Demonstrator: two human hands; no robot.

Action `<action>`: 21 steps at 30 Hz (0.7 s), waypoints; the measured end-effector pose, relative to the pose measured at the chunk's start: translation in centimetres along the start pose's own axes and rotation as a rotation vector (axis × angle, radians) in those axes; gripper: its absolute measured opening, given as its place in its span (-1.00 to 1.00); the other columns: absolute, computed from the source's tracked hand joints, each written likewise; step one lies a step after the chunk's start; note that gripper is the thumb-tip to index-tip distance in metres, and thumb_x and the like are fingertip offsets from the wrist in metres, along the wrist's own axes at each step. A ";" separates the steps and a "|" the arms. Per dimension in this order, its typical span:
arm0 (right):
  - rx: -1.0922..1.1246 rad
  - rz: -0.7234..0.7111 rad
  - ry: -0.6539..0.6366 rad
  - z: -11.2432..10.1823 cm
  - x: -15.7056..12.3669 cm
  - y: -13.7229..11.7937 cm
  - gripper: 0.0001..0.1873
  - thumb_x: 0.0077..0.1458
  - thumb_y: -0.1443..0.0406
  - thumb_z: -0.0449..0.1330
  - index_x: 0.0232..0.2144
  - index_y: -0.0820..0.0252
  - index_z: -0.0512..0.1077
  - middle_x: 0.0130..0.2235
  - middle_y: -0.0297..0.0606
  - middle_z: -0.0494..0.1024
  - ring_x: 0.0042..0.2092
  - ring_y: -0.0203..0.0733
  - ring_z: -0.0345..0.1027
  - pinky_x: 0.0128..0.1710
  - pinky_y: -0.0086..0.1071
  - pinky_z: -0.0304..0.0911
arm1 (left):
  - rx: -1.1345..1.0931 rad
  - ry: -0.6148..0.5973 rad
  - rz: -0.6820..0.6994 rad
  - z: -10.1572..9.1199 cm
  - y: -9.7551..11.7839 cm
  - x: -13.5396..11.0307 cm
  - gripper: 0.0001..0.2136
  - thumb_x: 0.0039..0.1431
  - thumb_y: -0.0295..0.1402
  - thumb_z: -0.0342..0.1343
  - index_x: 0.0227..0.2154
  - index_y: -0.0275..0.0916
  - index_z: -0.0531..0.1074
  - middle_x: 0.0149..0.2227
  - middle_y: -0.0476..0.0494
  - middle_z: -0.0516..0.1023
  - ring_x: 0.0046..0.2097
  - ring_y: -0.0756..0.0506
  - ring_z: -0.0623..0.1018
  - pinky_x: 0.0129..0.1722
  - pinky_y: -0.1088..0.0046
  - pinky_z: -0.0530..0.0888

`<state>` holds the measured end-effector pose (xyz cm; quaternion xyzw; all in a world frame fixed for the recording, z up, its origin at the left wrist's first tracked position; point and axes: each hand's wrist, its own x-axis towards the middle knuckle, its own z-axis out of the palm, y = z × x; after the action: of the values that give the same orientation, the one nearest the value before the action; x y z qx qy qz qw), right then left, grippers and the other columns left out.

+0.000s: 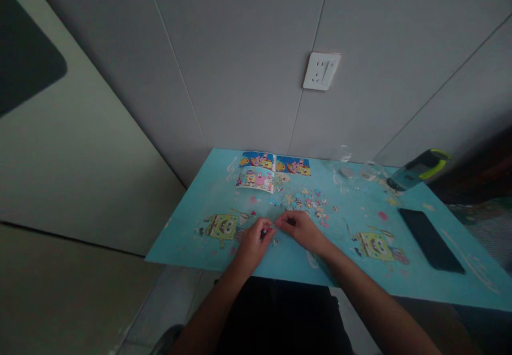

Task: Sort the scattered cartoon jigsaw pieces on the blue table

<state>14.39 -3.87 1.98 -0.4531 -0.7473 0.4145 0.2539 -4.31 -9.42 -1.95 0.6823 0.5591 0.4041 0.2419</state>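
Small puzzle piece point(274, 229) pinched between fingertips of left hand point(256, 240) and right hand point(301, 228), loose pieces point(308, 201) just beyond, far-right on surface point(288, 261).

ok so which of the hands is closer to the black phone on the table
Right. The right hand lies between the left hand and the phone, which rests far off toward the table's right edge.
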 end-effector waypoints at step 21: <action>-0.626 -0.141 0.084 -1.4 -1.5 2.6 -0.77 0.17 0.16 0.27 -0.14 0.09 0.54 -0.16 -0.16 0.49 -0.08 -0.04 0.35 -0.02 -0.21 0.26 | 0.359 -0.268 0.336 0.0 -0.7 7.1 -0.85 0.30 -0.30 0.13 -0.32 -0.26 0.48 -0.25 -0.12 0.47 -0.13 -0.11 0.46 -0.04 0.32 0.38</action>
<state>17.30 -3.99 0.51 -0.4730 -0.8570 0.1267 0.1608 -4.32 -2.42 -0.48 0.8447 0.4640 0.2392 0.1184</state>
